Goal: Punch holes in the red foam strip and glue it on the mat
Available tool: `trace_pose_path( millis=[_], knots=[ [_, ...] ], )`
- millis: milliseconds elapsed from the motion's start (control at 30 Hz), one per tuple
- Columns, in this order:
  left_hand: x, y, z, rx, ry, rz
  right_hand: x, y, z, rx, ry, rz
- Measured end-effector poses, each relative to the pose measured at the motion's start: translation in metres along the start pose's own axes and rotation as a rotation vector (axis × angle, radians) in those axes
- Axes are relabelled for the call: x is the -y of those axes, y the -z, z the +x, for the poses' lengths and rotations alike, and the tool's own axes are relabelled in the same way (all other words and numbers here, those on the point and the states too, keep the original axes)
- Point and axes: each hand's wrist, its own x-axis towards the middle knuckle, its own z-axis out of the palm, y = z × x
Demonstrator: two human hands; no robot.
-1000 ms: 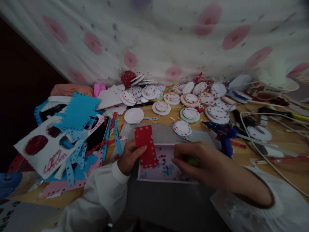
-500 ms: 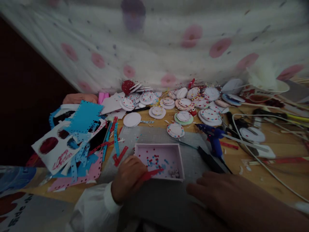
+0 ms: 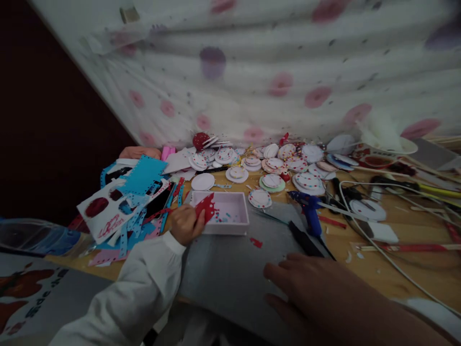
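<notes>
Two hands appear in the head view, above a wooden counter (image 3: 410,269). Lettering: bold black characters, slanted, mark the printed sheet (image 3: 32,298) at near left; they are too skewed for me to read. Red handwriting on the white cut-out card (image 3: 104,211), left, is likewise illegible to me, as is the print on the paper bowl (image 3: 378,159) at far right.

Grips: my left grip (image 3: 185,224) is clenched on a red sheet (image 3: 205,207), a piece with notched edges, which it holds over the left part of the white tray (image 3: 226,228). Red and blue bits (image 3: 225,216) lie inside the tray. My right grip (image 3: 306,283) is released, its fingers spread above the near right of the grey mat (image 3: 230,269).

Compared with the earlier frame: the white tray has shifted left and farther, its right wall now near a dotted disc (image 3: 260,198); the red sheet, formerly low at the tray's near left, is raised; a red scrap (image 3: 256,242) now shows on the mat, nearer than the tray. My right grip remains at near right.

Surroundings: blue glue gun (image 3: 310,211) and black-handled tweezers (image 3: 300,238), right; stacked white discs (image 3: 308,182), far; blue card (image 3: 146,174), left.
</notes>
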Motion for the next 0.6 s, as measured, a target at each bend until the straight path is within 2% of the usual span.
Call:
trace_pose_path(
  millis=[100,200,400,500,600],
  knots=[
    [0.012,-0.014,0.007,0.002,0.087,0.045,0.007,-0.004,0.004,0.11,0.046,-0.092],
    [0.02,-0.031,0.012,0.022,0.14,0.056,0.009,-0.015,0.012,0.137,0.054,-0.13],
    [0.028,-0.052,0.022,0.069,0.187,0.027,-0.011,-0.045,0.03,0.152,-0.022,-0.22],
    [0.025,-0.048,0.029,0.081,0.181,-0.012,-0.03,-0.06,0.033,0.097,-0.123,-0.305],
    [0.018,-0.026,0.033,0.074,0.18,-0.062,-0.048,-0.074,0.037,0.055,-0.197,-0.374]
  ],
)
